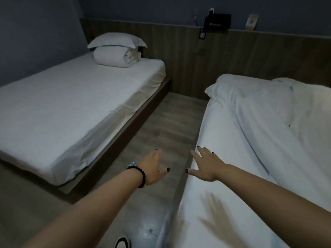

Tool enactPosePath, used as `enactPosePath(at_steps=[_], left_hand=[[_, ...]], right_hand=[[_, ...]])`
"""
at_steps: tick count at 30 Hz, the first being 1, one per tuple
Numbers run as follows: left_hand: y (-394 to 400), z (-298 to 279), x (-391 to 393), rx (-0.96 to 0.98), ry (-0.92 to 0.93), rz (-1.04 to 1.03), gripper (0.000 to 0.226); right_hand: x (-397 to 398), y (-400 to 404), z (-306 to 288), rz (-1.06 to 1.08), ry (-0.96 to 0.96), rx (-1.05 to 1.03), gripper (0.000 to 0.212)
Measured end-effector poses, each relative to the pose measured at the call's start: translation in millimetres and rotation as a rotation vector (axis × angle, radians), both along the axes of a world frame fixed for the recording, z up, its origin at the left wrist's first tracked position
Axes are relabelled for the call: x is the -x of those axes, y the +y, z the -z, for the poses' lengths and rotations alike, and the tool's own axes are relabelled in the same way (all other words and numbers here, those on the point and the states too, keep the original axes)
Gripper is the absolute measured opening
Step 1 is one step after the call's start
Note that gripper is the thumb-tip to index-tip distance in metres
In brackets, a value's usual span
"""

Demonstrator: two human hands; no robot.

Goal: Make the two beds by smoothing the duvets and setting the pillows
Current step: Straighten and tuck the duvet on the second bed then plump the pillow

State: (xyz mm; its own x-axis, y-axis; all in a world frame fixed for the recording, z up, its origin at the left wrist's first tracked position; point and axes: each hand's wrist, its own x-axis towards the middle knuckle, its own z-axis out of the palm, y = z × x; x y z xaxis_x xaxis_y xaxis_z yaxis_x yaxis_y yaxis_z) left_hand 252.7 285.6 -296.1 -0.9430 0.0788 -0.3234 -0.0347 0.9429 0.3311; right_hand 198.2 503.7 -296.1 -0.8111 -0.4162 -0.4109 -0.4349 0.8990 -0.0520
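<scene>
Two beds with white sheets stand side by side. On the left bed point(59, 108) a folded white duvet point(114, 57) lies at the head end with a pillow point(116, 40) on top of it. The right bed point(211, 140) carries a rumpled white duvet point(283, 119) spread over its right part, and a pillow point(225, 86) sits at its head. My left hand point(154, 167), with a dark bead bracelet at the wrist, hovers open over the floor gap. My right hand point(206, 164) is open, fingers spread, above the right bed's left edge, holding nothing.
A wooden floor aisle point(161, 126) runs between the beds. A wood-panelled headboard wall point(232, 56) spans the back, with a black box point(217, 21) and small items on its ledge. A shoe point(123, 243) shows at the bottom edge.
</scene>
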Motion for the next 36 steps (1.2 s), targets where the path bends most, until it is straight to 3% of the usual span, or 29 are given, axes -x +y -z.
enactPosePath(at_steps=[8,15,25,36], left_hand=[[-128.4,-61.3,139.7,0.111,0.125,0.258,0.081],[-161.1,-102.6,252.7,0.094,0.183,0.339,0.081],[-104.3,-106.9,429.7,0.055,0.195,0.383,0.078],[1.6,-106.1,644.9,-0.102,0.166,0.340,0.078]], right_hand=[[114.7,-115.5,-60.5,0.094,0.151,-0.003,0.086],[183.5,-136.7,-94.1,0.226,0.304,-0.002,0.082],[312.3,-76.7,-104.7,0.405,0.297,-0.039,0.083],[509.1,17.1,-125.5,0.531,0.289,0.132,0.091]])
